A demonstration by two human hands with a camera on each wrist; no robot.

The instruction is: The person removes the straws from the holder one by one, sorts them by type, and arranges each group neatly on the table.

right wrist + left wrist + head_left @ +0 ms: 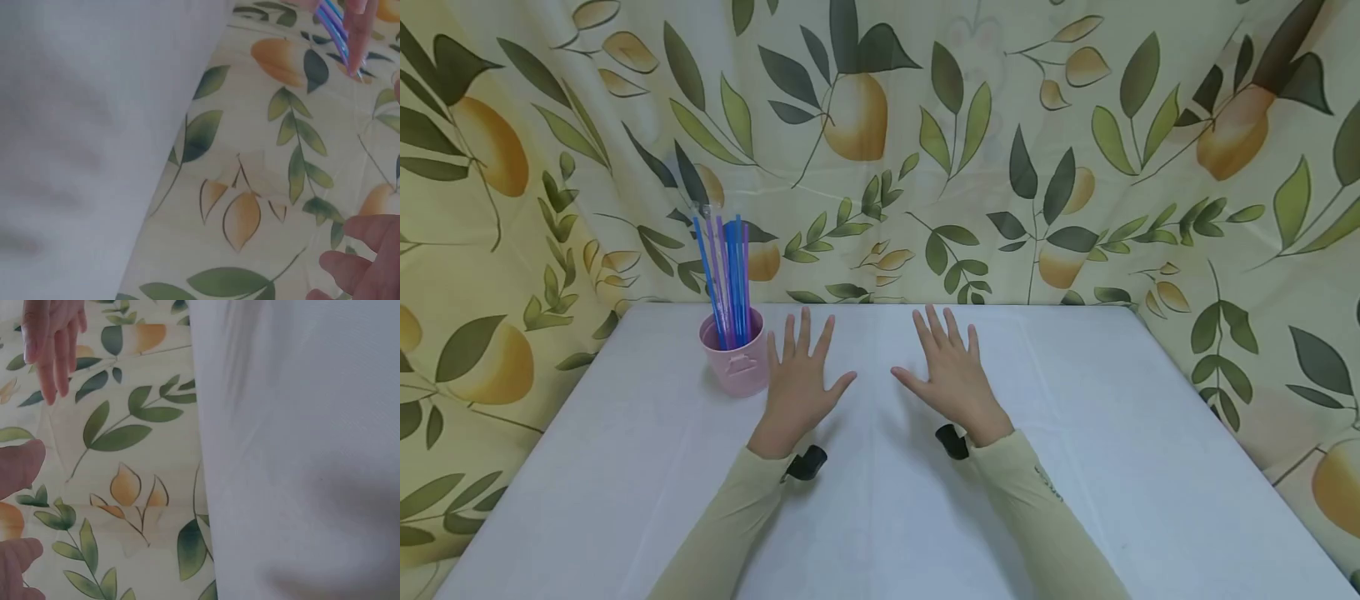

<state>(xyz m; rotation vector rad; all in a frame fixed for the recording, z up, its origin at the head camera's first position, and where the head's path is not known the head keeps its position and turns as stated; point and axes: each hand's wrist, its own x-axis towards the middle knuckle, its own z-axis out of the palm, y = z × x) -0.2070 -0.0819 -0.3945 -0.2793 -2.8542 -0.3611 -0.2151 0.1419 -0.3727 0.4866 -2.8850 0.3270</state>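
Observation:
Both hands hover over the white table with fingers straight and spread, palms down, holding nothing. My left hand (800, 385) is just right of a small pink bucket (737, 371), its little finger overlapping the bucket's edge in the head view. Several blue and purple straws (727, 283) stand upright in the bucket, leaning slightly apart. To the right, across a gap, my right hand (957, 379) has its thumb pointing toward the left one. In the right wrist view, some straws (334, 28) show at the top behind fingers of the left hand.
A white cloth covers the table (880, 517), whose back edge meets a curtain (880, 208) printed with leaves and orange fruit. The curtain also runs along both sides. Black straps with small devices (807, 463) sit at both wrists, below pale green sleeves (722, 521).

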